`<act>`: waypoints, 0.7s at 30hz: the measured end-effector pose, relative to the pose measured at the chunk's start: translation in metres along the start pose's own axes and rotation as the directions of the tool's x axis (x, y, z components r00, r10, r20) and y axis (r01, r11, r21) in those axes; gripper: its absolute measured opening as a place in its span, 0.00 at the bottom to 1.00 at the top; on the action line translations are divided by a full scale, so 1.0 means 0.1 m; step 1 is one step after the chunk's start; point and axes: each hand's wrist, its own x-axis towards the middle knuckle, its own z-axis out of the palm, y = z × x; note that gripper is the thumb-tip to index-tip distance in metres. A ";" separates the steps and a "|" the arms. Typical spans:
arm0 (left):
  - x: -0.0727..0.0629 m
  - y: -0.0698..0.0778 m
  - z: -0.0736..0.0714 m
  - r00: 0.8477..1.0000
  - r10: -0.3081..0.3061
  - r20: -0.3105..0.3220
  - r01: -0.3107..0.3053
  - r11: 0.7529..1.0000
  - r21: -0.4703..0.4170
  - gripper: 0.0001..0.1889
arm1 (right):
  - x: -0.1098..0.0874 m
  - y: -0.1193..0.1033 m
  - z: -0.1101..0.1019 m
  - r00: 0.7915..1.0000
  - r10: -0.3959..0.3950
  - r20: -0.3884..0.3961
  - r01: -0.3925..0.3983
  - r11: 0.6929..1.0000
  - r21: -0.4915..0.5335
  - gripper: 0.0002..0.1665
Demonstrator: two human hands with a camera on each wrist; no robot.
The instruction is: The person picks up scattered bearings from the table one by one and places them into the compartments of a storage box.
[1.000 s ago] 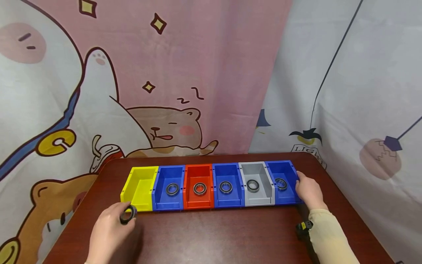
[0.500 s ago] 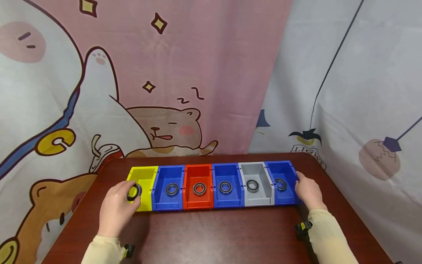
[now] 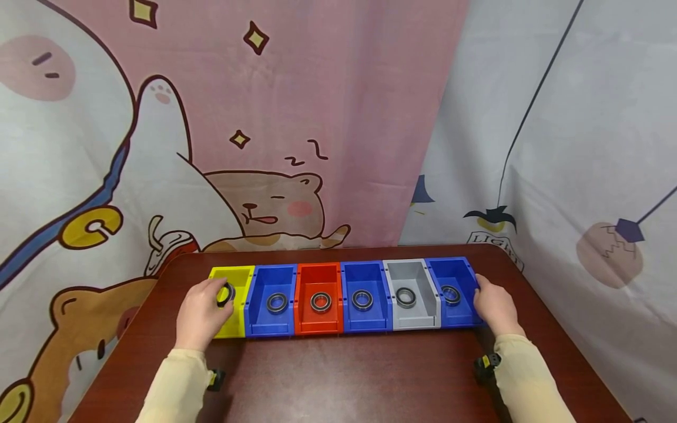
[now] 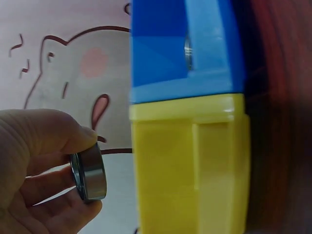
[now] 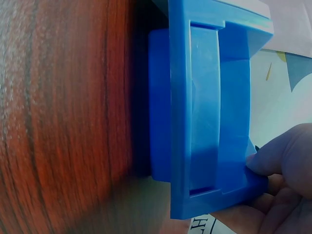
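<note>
My left hand point(image 3: 202, 315) pinches a ball bearing point(image 4: 91, 173), a steel ring with a dark face, between thumb and fingertips. In the head view it is over the yellow bin point(image 3: 240, 276) at the row's left end; the left wrist view has the ring tilted on edge, above the bin's opening. My right hand point(image 3: 496, 304) grips the outer side wall of the blue bin point(image 5: 204, 107) at the right end, thumb on the inside and fingers outside. One bearing point(image 3: 451, 295) lies in that blue bin.
Between the end bins stand a blue bin point(image 3: 271, 276), a red bin point(image 3: 319, 274), another blue bin point(image 3: 362, 273) and a grey bin point(image 3: 406, 271), each with one bearing lying in it. The row sits on a dark wooden table point(image 3: 344, 376), with a printed curtain point(image 3: 338, 117) behind.
My left hand, carrying the bearing, has moved forward and right from in front of the yellow bin to over it. The right hand stays on the blue bin's wall.
</note>
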 end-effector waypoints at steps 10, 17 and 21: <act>0.09 -0.16 0.26 0.990 -0.055 0.128 0.054 0.998 0.011 0.23 | 0.00 0.01 0.01 1.000 0.006 0.006 -0.006 1.000 0.007 0.28; 0.11 -0.29 0.42 0.982 -0.075 0.173 0.071 0.997 0.031 0.22 | 0.01 0.01 0.01 1.000 0.003 -0.003 -0.003 1.000 0.002 0.28; 0.11 -0.34 0.51 0.971 -0.108 0.215 0.098 0.994 0.057 0.23 | 0.01 0.02 0.02 1.000 -0.003 -0.006 0.003 1.000 0.003 0.28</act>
